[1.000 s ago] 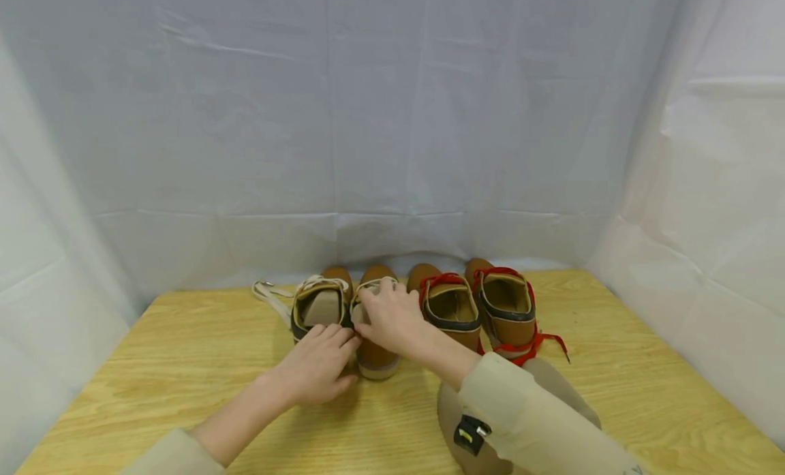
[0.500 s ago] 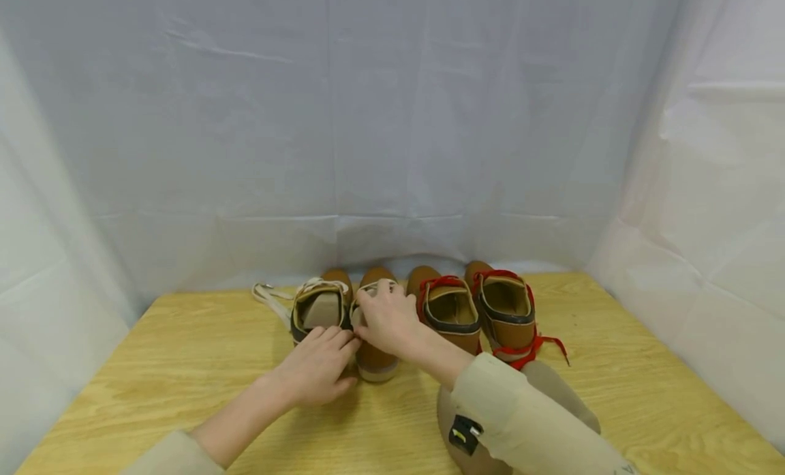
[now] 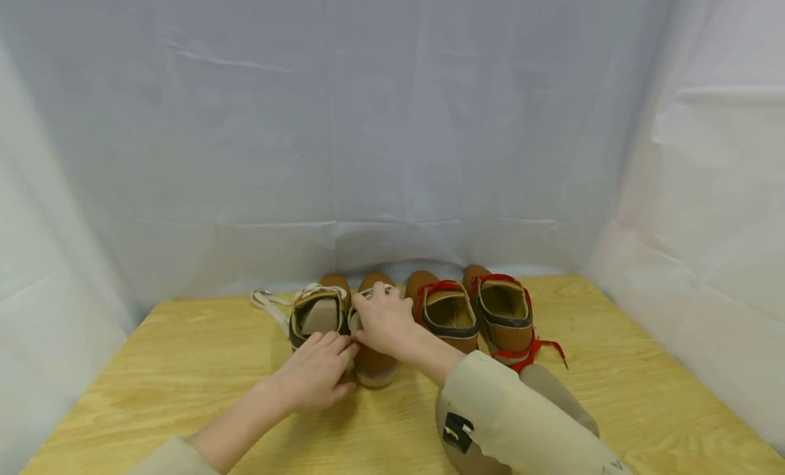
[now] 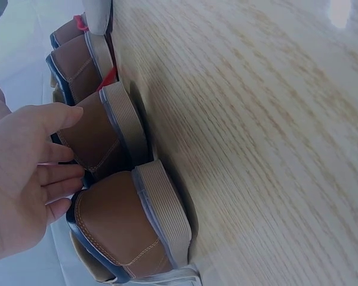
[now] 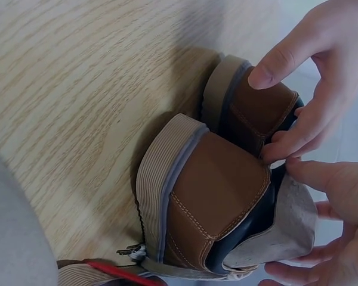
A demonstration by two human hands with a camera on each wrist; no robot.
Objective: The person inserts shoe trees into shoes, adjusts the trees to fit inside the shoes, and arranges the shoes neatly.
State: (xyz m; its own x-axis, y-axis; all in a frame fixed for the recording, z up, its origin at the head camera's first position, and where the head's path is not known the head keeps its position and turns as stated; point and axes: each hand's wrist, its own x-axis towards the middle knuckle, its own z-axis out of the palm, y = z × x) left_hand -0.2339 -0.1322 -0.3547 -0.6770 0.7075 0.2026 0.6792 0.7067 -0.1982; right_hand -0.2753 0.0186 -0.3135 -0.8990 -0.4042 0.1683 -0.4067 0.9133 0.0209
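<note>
A brown shoe with white laces [image 5: 218, 185] stands second from the left in a row. At its opening my right hand [image 3: 386, 322] holds a grey insole [image 5: 283, 220], thumb at one edge and fingers on the other side. My left hand [image 3: 319, 373] reaches to the heels of the two white-laced shoes, its fingertips touching the dark collar of the second shoe. The leftmost brown shoe [image 4: 119, 220] has a grey insole [image 3: 321, 315] inside it. How far the held insole sits in the shoe is partly hidden by my right hand.
To the right stand two brown shoes with red laces, an inner one [image 3: 456, 332] and an outer one [image 3: 512, 335]. A grey-beige rounded piece [image 3: 558, 396] lies partly under my right sleeve. White sheeting [image 3: 392, 155] closes off the back and sides of the wooden table [image 3: 202, 366].
The head view has shifted slightly, so the scene sits a little lower. Both hands stay in nearly the same place at the second shoe, with only small movement of the right hand.
</note>
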